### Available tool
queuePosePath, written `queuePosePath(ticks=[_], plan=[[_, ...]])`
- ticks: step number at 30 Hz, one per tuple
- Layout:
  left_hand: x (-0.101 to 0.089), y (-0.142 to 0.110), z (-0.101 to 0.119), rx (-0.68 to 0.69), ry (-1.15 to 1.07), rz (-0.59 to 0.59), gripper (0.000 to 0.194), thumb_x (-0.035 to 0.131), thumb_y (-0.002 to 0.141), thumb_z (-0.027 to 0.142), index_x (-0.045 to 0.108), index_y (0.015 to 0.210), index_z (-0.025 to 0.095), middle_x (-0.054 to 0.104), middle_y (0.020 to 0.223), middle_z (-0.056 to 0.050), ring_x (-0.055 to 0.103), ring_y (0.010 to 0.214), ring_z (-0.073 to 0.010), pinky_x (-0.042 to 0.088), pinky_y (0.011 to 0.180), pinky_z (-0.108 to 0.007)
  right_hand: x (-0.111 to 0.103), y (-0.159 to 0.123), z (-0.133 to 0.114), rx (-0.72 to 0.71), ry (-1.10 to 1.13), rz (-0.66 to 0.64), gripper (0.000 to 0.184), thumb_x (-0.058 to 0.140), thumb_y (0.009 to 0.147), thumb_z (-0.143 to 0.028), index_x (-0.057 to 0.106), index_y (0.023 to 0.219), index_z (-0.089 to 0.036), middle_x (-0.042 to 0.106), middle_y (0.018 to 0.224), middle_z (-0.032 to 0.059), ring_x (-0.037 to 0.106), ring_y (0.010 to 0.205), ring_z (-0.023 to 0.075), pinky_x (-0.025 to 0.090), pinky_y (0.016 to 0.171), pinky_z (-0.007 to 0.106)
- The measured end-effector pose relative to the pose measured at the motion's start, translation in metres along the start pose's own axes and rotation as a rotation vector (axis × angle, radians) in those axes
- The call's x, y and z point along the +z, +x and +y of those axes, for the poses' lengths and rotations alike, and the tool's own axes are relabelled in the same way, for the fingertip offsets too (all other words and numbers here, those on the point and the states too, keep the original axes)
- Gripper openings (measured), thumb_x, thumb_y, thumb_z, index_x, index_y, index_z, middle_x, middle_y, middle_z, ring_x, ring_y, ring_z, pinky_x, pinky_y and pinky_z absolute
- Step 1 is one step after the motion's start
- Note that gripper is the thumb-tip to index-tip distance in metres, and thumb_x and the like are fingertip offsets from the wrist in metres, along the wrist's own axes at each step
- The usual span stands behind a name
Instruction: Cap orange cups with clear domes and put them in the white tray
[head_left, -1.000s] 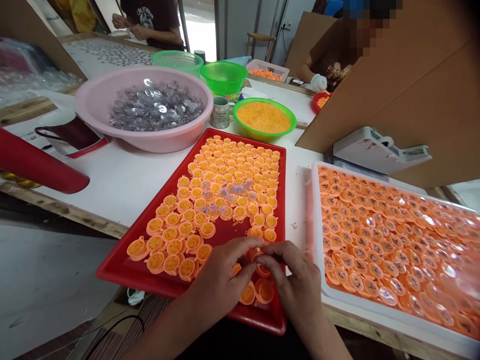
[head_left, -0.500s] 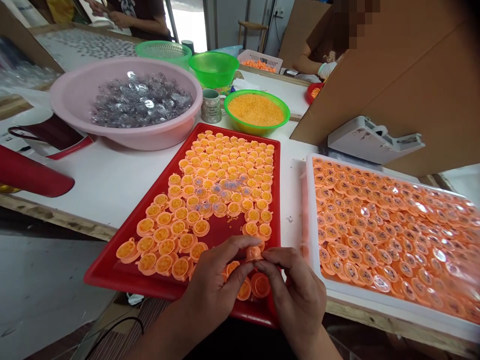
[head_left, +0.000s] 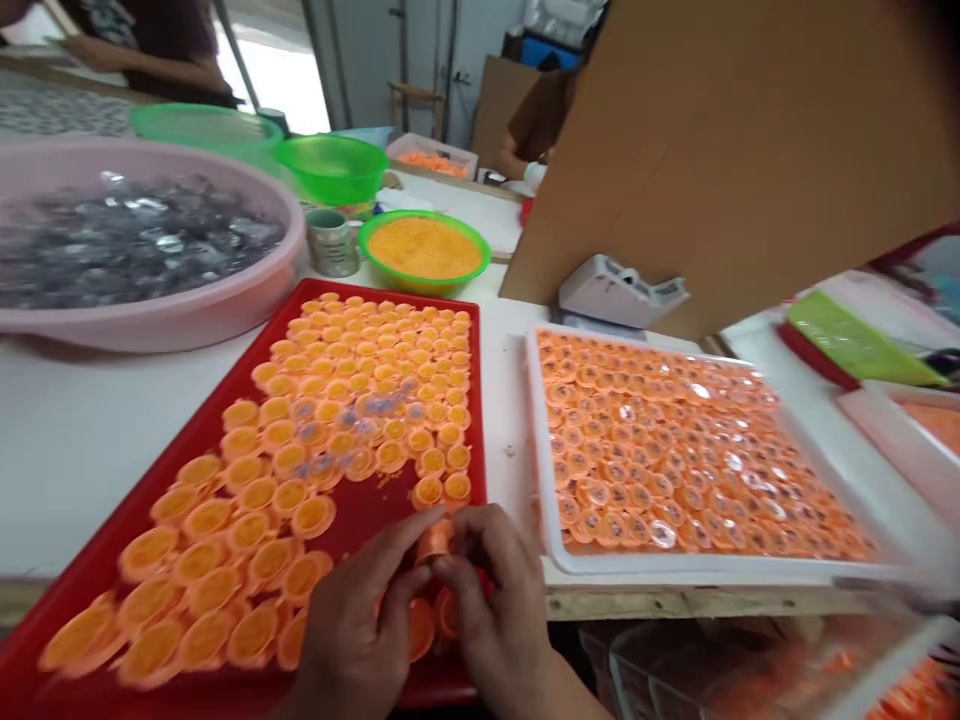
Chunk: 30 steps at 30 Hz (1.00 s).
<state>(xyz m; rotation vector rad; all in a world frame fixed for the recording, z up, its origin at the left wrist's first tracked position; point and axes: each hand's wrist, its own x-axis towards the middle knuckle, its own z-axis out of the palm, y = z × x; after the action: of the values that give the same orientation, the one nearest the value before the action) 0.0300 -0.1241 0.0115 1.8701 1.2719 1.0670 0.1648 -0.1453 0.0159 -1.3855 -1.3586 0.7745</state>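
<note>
Between the fingertips of both hands is a small orange toy cup (head_left: 435, 540), held over the near right part of a red tray (head_left: 369, 510). My left hand (head_left: 367, 610) pinches it from the left, and my right hand (head_left: 491, 590) grips it from the right. The fingers partly cover the cup. Rows of similar orange cups (head_left: 251, 530) on saucers, filled with yellow bits, fill much of the tray. Several bluish transparent pieces (head_left: 382, 403) lie over the cups in the middle. A few loose yellow bits lie on the bare red patch.
On the right, a white tray (head_left: 712, 568) holds many orange cups topped with printed discs. A pink basin (head_left: 255, 300) of clear discs stands at the left. Behind are a green bowl (head_left: 424, 250) of yellow bits, a mug (head_left: 332, 243) and a cardboard panel (head_left: 697, 150). Other people work beyond.
The view has swung to the right, so trays and basin appear farther left. Both hands still hold the orange cup. More of the right side now shows, including a lime green tray.
</note>
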Motion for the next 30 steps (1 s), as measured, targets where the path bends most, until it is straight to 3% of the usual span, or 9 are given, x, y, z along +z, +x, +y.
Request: queuePosePath(ticks=[2,4,6,8,12,17,25,28,30], plan=[[0.005,0.002,-0.002,-0.153,-0.123,-0.043,0.043,0.059,0.087,0.021,0.058,0.126,0.04,0.075,0.109,0.005,0.073,0.092,-0.0185,0.061,0.081,-0.024,-0.013,0.008,0.005,0.14,0.081,-0.092,0.004,0.059,0.085,-0.02,0.061,0.089,-0.02,0.06,0.075,-0.0002,0.055,0.064,0.0127,0.044,0.058,0.024],[0.008,0.005,-0.003,-0.285,-0.254,-0.074,0.054,0.063,0.086,0.031,0.047,0.136,0.042,0.071,0.118,0.003,0.072,0.099,-0.0215,0.062,0.08,-0.027,-0.039,0.024,0.014,0.284,0.159,-0.132,0.014,0.065,0.083,-0.032,0.062,0.087,-0.019,0.059,0.068,-0.0014,0.052,0.056,0.0115,0.042,0.052,0.023],[0.008,0.009,-0.005,-0.339,-0.313,-0.099,0.062,0.067,0.083,0.037,0.042,0.14,0.042,0.066,0.128,0.001,0.068,0.107,-0.0237,0.062,0.082,-0.029,-0.076,0.049,0.028,0.376,0.121,-0.024,0.03,0.067,0.08,-0.047,0.062,0.09,-0.018,0.057,0.063,-0.0024,0.049,0.049,0.0106,0.04,0.046,0.022],[0.006,0.013,-0.008,-0.362,-0.316,-0.105,0.055,0.069,0.081,0.042,0.051,0.133,0.04,0.065,0.13,0.0,0.066,0.111,-0.0244,0.061,0.085,-0.031,-0.115,0.082,0.047,0.394,-0.073,0.199,0.041,0.067,0.076,-0.055,0.062,0.09,-0.017,0.057,0.06,-0.0017,0.05,0.048,0.0115,0.041,0.045,0.023],[0.004,0.016,-0.017,-0.487,-0.303,-0.098,0.039,0.067,0.079,0.052,0.068,0.112,0.032,0.072,0.116,-0.001,0.068,0.106,-0.0253,0.06,0.086,-0.03,-0.159,0.145,0.088,0.43,-0.26,0.281,0.039,0.074,0.069,-0.051,0.061,0.069,-0.015,0.054,0.048,-0.002,0.049,0.042,0.0114,0.037,0.042,0.023],[0.003,0.013,-0.016,-0.486,-0.196,-0.171,0.03,0.067,0.077,0.05,0.073,0.102,0.034,0.076,0.105,0.001,0.072,0.096,-0.0234,0.06,0.082,-0.027,-0.153,0.178,0.112,0.444,-0.429,0.23,0.031,0.07,0.079,-0.042,0.061,0.065,-0.015,0.051,0.045,-0.0068,0.045,0.039,0.0079,0.037,0.044,0.021],[-0.03,0.02,-0.022,-0.403,-0.009,-0.06,0.015,0.062,0.081,0.032,0.074,0.09,0.029,0.076,0.091,0.002,0.071,0.085,-0.0201,0.058,0.076,-0.028,-0.141,0.166,0.082,0.353,-0.55,0.299,0.034,0.064,0.072,-0.048,0.069,0.07,-0.014,0.059,0.05,0.0034,0.054,0.05,0.0203,0.035,0.049,0.03],[-0.046,0.023,-0.031,-0.355,0.089,-0.033,0.015,0.058,0.085,0.027,0.073,0.08,0.026,0.075,0.084,0.001,0.07,0.081,-0.0189,0.056,0.07,-0.027,-0.108,0.158,0.066,0.151,-0.547,0.247,0.026,0.062,0.076,-0.043,0.07,0.079,-0.018,0.068,0.07,0.0067,0.062,0.067,0.0236,0.042,0.06,0.033],[-0.054,0.023,-0.036,-0.322,0.173,0.02,0.017,0.056,0.085,0.024,0.071,0.079,0.025,0.074,0.082,0.0,0.069,0.079,-0.0188,0.054,0.07,-0.028,-0.069,0.148,0.053,-0.1,-0.487,-0.01,0.016,0.06,0.081,-0.033,0.07,0.08,-0.02,0.07,0.08,0.0056,0.063,0.075,0.0222,0.046,0.069,0.033]])
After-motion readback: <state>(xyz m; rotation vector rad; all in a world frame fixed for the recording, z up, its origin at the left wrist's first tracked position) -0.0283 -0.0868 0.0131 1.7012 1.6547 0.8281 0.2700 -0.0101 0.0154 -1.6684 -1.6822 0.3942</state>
